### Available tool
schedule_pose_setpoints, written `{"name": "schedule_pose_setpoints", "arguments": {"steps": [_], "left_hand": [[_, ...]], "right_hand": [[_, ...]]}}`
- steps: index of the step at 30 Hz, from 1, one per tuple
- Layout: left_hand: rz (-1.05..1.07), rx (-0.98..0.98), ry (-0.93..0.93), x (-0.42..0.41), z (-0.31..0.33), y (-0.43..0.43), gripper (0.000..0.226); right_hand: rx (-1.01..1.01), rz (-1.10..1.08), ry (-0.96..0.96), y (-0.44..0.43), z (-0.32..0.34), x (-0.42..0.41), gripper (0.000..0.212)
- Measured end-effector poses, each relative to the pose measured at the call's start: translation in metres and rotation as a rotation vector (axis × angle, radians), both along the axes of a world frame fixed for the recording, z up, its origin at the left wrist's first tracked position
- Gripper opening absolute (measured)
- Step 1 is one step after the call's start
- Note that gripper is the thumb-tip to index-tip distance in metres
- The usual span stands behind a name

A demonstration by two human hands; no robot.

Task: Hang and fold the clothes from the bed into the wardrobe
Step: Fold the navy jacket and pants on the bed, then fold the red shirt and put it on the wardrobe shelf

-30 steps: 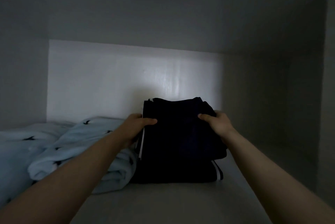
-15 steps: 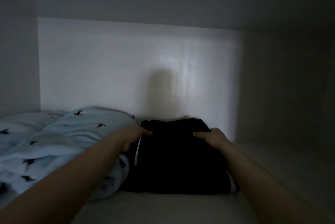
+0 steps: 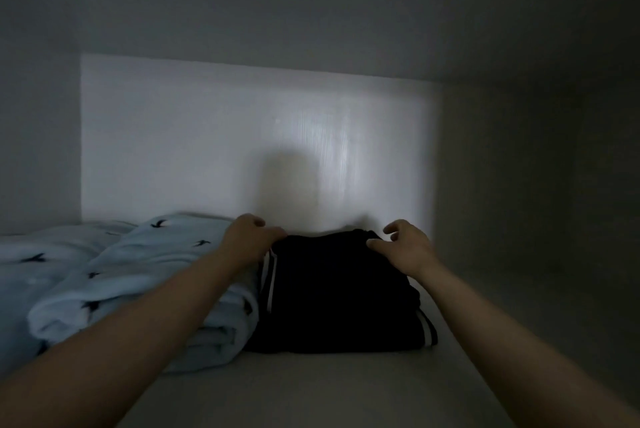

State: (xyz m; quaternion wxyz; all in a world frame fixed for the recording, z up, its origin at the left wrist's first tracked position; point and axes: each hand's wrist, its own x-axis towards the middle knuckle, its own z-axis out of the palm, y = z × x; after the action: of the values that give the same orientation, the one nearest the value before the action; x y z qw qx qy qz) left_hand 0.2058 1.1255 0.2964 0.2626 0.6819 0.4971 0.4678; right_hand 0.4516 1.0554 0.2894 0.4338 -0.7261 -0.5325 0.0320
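Found folded dark garment (image 3: 341,292) set on wardrobe shelf (image 3: 311,389), touching pale blue bird-print bundle (image 3: 138,282) at its left, left hand (image 3: 251,239) and right hand (image 3: 403,247) loosened over its far edge, remaining bed clothes unseen.

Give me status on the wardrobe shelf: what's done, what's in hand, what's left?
Done: a folded black garment with white stripes lies flat on the pale wardrobe shelf, beside a light blue fabric with dark bird prints.
In hand: left hand and right hand rest at the black garment's far edge, fingers loose, not gripping.
Left: the bed is out of view, so remaining clothes cannot be judged.
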Motion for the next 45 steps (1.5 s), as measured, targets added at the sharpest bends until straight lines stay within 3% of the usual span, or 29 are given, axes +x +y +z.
{"name": "schedule_pose_setpoints", "arguments": {"steps": [5,7,9,12,16,18,20,32,37,45], "left_hand": [[-0.116,0.081,0.021,-0.014,0.002,-0.028,0.059],[-0.197,0.077,-0.004,-0.019,-0.001,-0.043,0.048],[-0.273,0.097,0.002,-0.024,-0.004,-0.056,0.018],[-0.398,0.114,0.025,-0.024,-0.002,-0.081,0.030],[-0.601,0.005,-0.136,-0.013,0.005,-0.133,0.013],[-0.676,-0.036,-0.155,-0.004,0.005,-0.165,0.036],[-0.746,-0.028,-0.166,0.006,0.006,-0.200,0.043],[-1.111,-0.036,-0.255,0.051,-0.003,-0.421,0.036],[-1.267,-0.031,-0.227,0.066,-0.004,-0.499,0.027],[-1.637,-0.063,-0.207,0.072,-0.006,-0.607,0.033]], "right_hand": [[0.066,-0.013,0.020,-0.045,0.001,-0.027,0.039],[0.089,-0.037,0.015,-0.068,-0.002,-0.038,0.039],[0.109,-0.075,0.013,-0.093,-0.005,-0.049,0.040],[0.135,-0.137,0.006,-0.133,-0.009,-0.064,0.037],[0.214,-0.251,-0.017,-0.202,-0.011,-0.076,0.033],[0.252,-0.305,-0.032,-0.241,-0.010,-0.079,0.029],[0.292,-0.353,-0.052,-0.284,-0.005,-0.081,0.025],[0.400,-0.540,-0.110,-0.532,0.001,-0.101,0.024],[0.407,-0.703,-0.141,-0.625,-0.004,-0.123,0.025],[0.418,-1.032,-0.171,-0.746,-0.015,-0.182,0.024]]}}
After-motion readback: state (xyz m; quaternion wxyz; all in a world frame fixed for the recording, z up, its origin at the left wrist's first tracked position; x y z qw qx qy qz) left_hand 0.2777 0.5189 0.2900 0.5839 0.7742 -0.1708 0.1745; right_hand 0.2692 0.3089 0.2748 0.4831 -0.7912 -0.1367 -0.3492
